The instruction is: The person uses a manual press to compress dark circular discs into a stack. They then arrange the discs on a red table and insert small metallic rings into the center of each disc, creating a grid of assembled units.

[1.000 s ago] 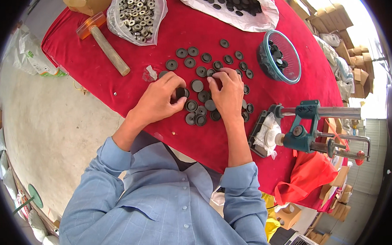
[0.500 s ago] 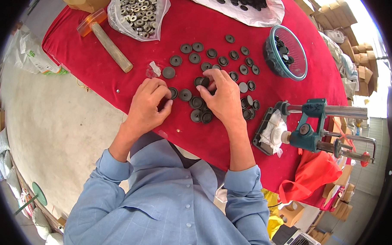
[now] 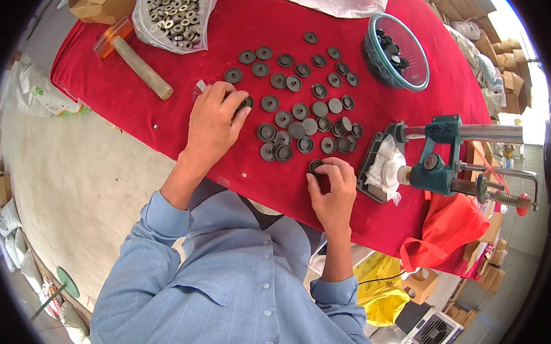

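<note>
Many dark grey round caps (image 3: pixel 270 103), some showing a raised hub, lie spread over the red-covered table. My left hand (image 3: pixel 213 119) is at the left side of this group, thumb and fingers closed round a dark cap (image 3: pixel 248 102) that its fingers partly hide. Nearer to me and to the right, my right hand (image 3: pixel 335 188) pinches another dark cap (image 3: pixel 315 166) between thumb and fingertips, low over the cloth. Just beyond that hand, several caps (image 3: pixel 328 145) sit close together, one leaning on its edge.
A green hand press (image 3: pixel 436 157) stands at the right, its base wrapped in white plastic. Behind are a blue-rimmed basket (image 3: pixel 428 69) of black parts and a bag of metal rings (image 3: pixel 179 20). A mallet (image 3: pixel 141 67) lies far left; a red bag (image 3: pixel 450 229) hangs at the right edge.
My right hand has moved from the middle of the caps toward me and to the right, near the press. My left hand has shifted slightly farther away. The whole view has shifted a little.
</note>
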Motion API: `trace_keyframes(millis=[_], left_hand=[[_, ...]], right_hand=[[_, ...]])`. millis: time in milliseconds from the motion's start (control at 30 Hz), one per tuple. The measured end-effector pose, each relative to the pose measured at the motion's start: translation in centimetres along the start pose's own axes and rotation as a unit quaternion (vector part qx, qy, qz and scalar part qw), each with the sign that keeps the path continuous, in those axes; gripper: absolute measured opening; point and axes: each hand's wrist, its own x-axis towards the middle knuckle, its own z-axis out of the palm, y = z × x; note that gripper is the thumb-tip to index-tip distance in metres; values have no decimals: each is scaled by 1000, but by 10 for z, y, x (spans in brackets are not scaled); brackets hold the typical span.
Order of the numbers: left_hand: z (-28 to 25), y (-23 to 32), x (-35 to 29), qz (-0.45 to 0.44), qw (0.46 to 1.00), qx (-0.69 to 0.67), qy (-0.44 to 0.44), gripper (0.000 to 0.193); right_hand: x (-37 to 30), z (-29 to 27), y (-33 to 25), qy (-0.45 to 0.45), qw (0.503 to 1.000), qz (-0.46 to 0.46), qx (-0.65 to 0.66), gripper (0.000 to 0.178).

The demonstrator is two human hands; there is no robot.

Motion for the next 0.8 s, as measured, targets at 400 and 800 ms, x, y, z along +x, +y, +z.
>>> trace_keyframes(millis=[400,800], left_hand=[[-5,25,-13,58,987,-62,-133,40],[-20,19,-19,-11,989,-125,-72,38]], right_hand=[[32,17,-8,-16,998,-36,-56,34],[27,29,-30,-62,993,-87,-44,45]])
